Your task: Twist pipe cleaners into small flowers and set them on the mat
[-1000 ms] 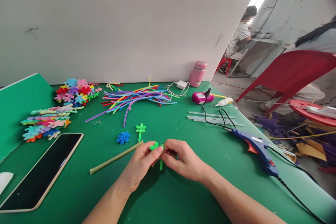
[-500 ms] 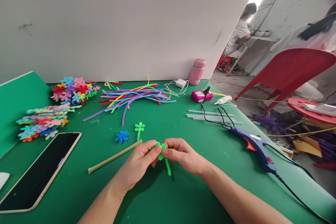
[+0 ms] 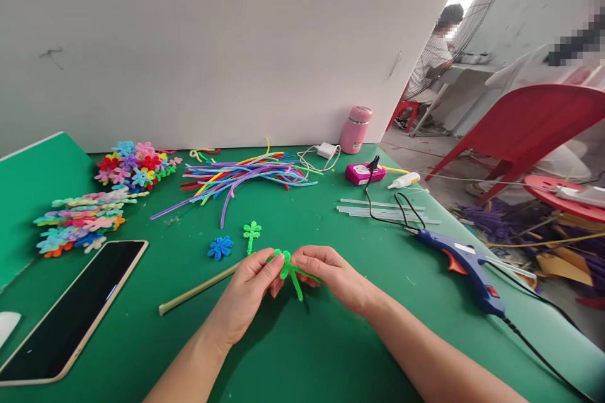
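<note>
A bright green pipe cleaner (image 3: 296,286), bent into small loops with two loose ends, is held between both hands above the green table. My left hand (image 3: 258,277) pinches its looped part between thumb and fingers. My right hand (image 3: 326,271) grips it on the other side, one loose end lying along the fingers; the other end points down. Just beyond my left hand lie a finished-looking green pipe-cleaner piece (image 3: 252,234) with a stem and a blue pipe-cleaner flower (image 3: 220,247). A thin tan stick (image 3: 198,289) rests beside my left hand, its far end close to the fingers.
Loose coloured pipe cleaners (image 3: 246,176) lie at the back, with piled fuzzy flowers (image 3: 132,164) to their left. A phone (image 3: 70,308) is at left. On the right are a blue glue gun (image 3: 460,264), glue sticks (image 3: 378,209), a pink power socket (image 3: 363,172) and a pink bottle (image 3: 356,130).
The green pipe cleaner has turned in my hands. A second loose end now shows by my right fingers, and the loops are more visible. Both hands stay in nearly the same place.
</note>
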`<state>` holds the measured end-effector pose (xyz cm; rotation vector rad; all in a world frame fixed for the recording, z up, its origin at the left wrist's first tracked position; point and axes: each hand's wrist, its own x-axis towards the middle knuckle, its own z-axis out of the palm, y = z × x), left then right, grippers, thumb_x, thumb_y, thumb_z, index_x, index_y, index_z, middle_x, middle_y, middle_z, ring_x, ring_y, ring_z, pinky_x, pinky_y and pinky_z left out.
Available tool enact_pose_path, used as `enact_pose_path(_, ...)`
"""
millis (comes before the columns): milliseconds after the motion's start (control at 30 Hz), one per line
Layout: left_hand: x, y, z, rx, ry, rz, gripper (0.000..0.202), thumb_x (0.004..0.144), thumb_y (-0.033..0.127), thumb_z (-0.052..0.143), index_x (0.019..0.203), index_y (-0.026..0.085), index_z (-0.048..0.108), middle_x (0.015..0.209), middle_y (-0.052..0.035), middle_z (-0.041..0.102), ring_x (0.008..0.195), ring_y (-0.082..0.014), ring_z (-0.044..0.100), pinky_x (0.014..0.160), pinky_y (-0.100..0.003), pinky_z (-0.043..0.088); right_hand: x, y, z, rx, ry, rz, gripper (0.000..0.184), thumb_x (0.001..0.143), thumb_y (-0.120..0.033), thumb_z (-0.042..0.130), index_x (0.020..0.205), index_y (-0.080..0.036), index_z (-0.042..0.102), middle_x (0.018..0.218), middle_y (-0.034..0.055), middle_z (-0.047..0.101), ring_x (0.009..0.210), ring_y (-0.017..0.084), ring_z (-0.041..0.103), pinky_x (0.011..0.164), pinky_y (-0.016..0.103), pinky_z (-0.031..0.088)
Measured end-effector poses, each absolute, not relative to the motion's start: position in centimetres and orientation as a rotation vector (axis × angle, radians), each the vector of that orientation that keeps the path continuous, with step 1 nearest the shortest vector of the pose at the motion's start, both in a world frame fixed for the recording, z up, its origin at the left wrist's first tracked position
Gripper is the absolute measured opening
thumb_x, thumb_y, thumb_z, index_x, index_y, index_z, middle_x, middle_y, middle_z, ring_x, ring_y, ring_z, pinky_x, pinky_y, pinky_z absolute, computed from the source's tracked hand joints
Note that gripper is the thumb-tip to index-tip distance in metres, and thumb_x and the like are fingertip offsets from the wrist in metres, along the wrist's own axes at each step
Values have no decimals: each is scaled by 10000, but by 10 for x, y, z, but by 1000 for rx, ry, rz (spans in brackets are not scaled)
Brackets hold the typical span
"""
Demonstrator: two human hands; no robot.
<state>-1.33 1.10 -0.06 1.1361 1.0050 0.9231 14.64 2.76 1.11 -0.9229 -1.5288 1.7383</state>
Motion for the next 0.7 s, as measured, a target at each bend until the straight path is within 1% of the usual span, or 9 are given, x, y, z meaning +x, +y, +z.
enact_pose_path(100,-14,11,0,1102,1027,964,265,805,359,496,619,173,463,557,50,374,556,-92,339,541,-226,311,149,27,12,-953,-1706,1537,217,789,-337,497,715,-136,530,621,-22,444,574,86,370,529,216,291)
enact_pose_path(233,-15,11,1,1024,974,972,268,770,369,542,605,174,460,555,51,381,552,-93,354,527,-226,317,150,25,12,-958,-1887,1263,166,797,-247,486,709,-131,566,640,-9,500,606,94,426,559,211,333)
enact_pose_path(400,-13,10,2,988,968,929,285,752,340,571,564,168,443,540,57,370,545,-86,369,523,-223,308,150,24,12,-954,-2030,1120,143,793,-216,492,732,-138,596,636,-13,517,602,92,452,561,203,349)
enact_pose_path(500,-12,9,2,1001,978,892,275,754,318,571,559,161,457,531,53,390,538,-83,372,516,-221,298,149,23,11,-987,-2017,1044,118,791,-217,498,758,-143,583,662,-11,533,605,89,455,555,199,352)
enact_pose_path(633,-10,8,2,898,897,881,250,746,302,584,571,157,478,512,51,399,514,-82,376,492,-219,288,147,23,9,-1027,-1991,1043,187,832,-225,436,707,-150,554,598,-25,501,547,80,421,504,191,345)
enact_pose_path(700,-9,8,1,772,848,915,244,736,277,599,566,155,475,500,55,387,498,-76,366,485,-214,286,146,23,7,-998,-1964,980,142,830,-207,439,771,-155,557,668,-7,533,598,91,467,541,198,385)
